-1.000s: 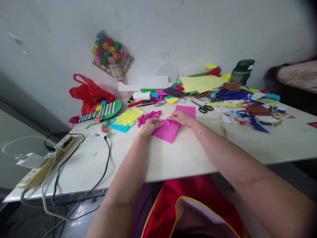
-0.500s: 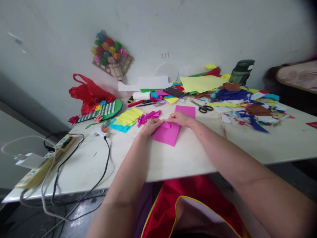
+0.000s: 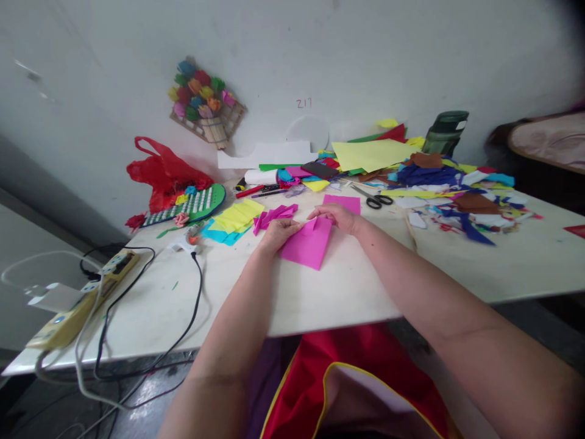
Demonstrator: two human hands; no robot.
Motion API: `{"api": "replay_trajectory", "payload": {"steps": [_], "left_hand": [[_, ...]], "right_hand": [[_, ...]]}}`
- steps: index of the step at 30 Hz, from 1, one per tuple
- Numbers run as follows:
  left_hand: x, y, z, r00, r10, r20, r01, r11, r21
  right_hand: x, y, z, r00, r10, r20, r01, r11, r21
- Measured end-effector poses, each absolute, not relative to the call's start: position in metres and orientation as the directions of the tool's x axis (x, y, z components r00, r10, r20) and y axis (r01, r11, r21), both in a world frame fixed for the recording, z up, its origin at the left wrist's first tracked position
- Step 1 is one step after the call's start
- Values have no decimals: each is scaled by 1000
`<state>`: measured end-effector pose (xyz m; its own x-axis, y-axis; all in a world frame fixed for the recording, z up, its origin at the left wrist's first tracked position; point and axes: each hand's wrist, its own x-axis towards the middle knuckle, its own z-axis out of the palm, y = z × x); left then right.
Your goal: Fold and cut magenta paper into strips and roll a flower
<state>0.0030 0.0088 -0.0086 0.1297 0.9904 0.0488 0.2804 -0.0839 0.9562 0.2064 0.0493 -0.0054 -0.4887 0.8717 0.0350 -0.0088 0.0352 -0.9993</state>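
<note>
A pink paper sheet (image 3: 307,247) lies at the middle of the table, its far edge raised and creased between my hands. My left hand (image 3: 280,233) pinches the sheet's far left part. My right hand (image 3: 336,216) has its fingers closed on the far right part, the fingertips partly hidden by the paper. Another pink sheet (image 3: 345,203) sits just behind my right hand. Folded pink strips (image 3: 275,217) rest beyond my left hand, beside yellow paper (image 3: 240,214) and blue paper (image 3: 222,235).
Black scissors (image 3: 375,199) and a heap of coloured scraps (image 3: 429,175) are to the right, with a green bottle (image 3: 445,133) behind. Cables and a power strip (image 3: 86,299) occupy the left. A keyboard-like green board (image 3: 201,204) stands near a red bag (image 3: 159,171).
My right hand has shifted slightly and its fingers have changed position. The paper's far edge now stands up more between my hands, and the sheet has moved slightly left.
</note>
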Motion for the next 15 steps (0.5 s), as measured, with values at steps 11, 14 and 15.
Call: {"api": "replay_trajectory", "payload": {"steps": [11,14,15], "left_hand": [[-5,17,-16,-58,987,149,228,-133,965],[-5,17,-16,-65,986,151,250,-130,959],[-4,17,-16,-62,987,150,254,-130,959]], "right_hand": [[206,50,-3,-328,944,-27,116,12,-993],[204,49,-2,-266,964,-8,145,32,-989],[204,49,-2,-250,968,1,146,39,-989]]}}
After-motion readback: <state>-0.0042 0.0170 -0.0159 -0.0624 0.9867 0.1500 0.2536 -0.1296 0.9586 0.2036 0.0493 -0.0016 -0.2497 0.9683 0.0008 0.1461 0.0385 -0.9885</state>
